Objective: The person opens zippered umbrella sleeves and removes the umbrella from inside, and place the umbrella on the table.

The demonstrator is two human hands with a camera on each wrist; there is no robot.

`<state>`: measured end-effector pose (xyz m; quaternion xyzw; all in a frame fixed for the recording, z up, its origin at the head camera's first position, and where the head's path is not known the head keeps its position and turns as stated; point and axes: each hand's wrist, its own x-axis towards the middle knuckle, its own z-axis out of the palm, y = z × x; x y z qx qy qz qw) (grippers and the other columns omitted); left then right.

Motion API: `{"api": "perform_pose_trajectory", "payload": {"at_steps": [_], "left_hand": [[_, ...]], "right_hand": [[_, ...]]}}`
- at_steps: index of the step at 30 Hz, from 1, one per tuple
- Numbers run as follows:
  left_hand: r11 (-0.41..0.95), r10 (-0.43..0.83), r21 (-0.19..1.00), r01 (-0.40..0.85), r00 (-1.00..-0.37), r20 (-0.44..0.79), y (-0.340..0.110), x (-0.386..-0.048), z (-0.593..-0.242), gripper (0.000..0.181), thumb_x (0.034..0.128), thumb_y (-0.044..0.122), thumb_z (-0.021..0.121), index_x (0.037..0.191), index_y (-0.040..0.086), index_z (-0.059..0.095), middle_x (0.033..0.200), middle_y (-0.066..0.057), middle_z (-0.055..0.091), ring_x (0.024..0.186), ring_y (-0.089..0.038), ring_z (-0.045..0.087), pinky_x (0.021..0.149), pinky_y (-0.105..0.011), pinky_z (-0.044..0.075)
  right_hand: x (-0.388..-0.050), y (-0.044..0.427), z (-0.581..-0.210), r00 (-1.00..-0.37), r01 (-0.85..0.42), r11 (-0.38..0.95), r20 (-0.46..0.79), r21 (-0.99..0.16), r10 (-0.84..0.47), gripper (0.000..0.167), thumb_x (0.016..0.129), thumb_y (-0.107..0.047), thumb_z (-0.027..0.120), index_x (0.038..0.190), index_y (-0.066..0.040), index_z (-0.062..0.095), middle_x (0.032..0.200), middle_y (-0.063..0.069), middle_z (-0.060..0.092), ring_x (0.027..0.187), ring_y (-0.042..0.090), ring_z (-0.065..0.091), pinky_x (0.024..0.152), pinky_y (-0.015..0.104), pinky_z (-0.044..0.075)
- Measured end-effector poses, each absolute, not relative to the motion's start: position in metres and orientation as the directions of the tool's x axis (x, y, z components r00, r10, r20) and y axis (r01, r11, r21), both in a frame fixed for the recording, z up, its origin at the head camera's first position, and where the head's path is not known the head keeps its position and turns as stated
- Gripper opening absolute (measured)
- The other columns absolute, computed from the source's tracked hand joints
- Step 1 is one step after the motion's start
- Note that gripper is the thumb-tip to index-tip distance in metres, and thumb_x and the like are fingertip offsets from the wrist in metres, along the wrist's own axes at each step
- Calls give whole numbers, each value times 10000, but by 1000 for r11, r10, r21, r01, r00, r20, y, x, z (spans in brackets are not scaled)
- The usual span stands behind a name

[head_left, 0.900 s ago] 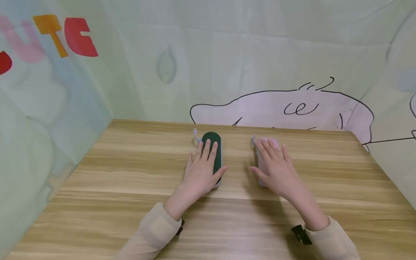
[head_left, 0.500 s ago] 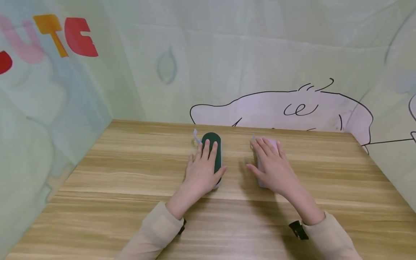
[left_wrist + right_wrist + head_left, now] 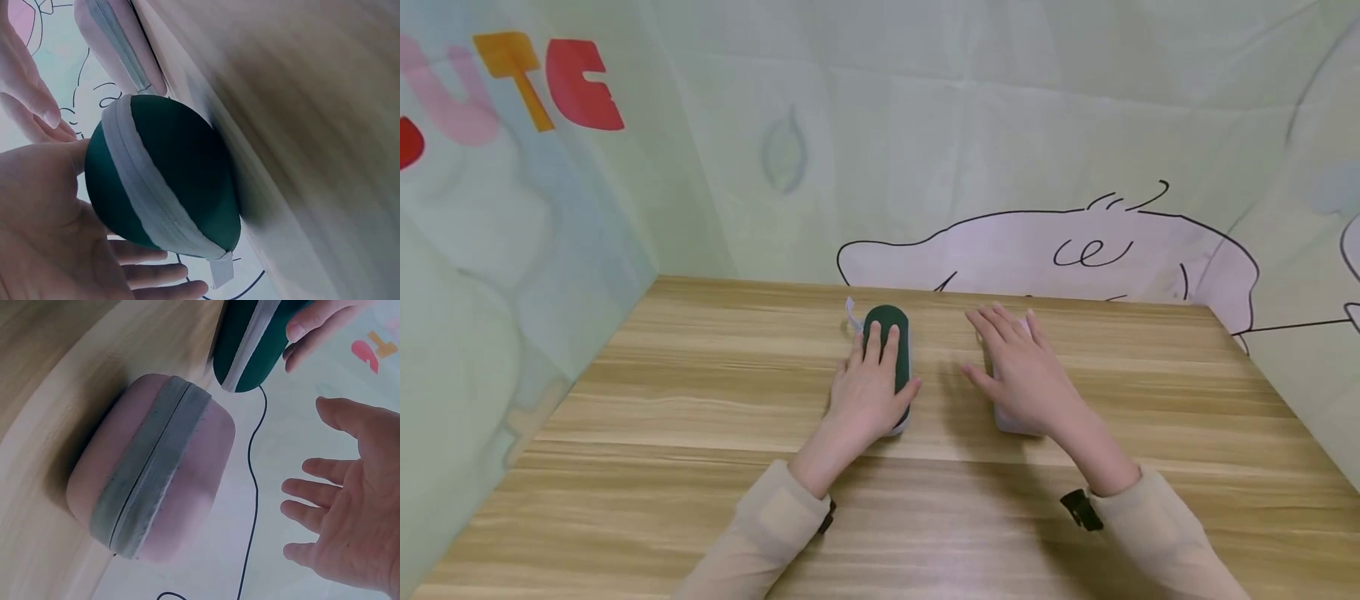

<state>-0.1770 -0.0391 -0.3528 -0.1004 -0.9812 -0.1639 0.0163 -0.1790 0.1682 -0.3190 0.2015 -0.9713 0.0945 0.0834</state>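
A dark green zippered case (image 3: 886, 318) with a pale grey zip band lies lengthwise on the table. My left hand (image 3: 865, 396) rests on top of it, fingers straight and thumb out along its right side. To the right lies a pink zippered case (image 3: 150, 469) with a grey zip band, mostly covered by my right hand in the head view. My right hand (image 3: 1026, 367) hovers over this pink case with its fingers straight and spread; in the right wrist view a gap shows between palm and case. Neither hand is curled round anything.
The wooden table (image 3: 700, 367) has a light striped grain. Behind it and at the left hang printed cloth walls (image 3: 887, 150) with cartoon drawings and coloured letters. A small fabric tab (image 3: 222, 270) sticks out from the green case's zip.
My right hand has lifted and shifted slightly left and away over the pink case, showing more of its near end. My left hand has stayed on the green case.
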Motion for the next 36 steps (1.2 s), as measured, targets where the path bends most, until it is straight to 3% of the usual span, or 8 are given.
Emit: {"api": "perform_pose_trajectory", "payload": {"at_steps": [14, 36], "left_hand": [[923, 159, 351, 161, -987, 35, -32, -184, -353, 760, 953, 458, 527, 1542, 114, 192, 1604, -183, 149, 1460, -422, 191, 1095, -589, 320], [924, 126, 364, 119, -992, 3, -31, -190, -348, 763, 943, 363, 568, 1538, 77, 187, 1586, -247, 141, 1416, -467, 263, 1033, -593, 392]], "right_hand": [[-193, 156, -311, -881, -453, 878, 226, -153, -415, 671, 939, -395, 587, 1484, -91, 340, 1521, 152, 379, 1456, 315, 274, 1188, 569, 47], [-220, 127, -296, -836, -546, 833, 112, -85, -536, 618, 957, -395, 556, 1474, -113, 371, 1498, 102, 423, 1450, 299, 292, 1191, 554, 98]]}}
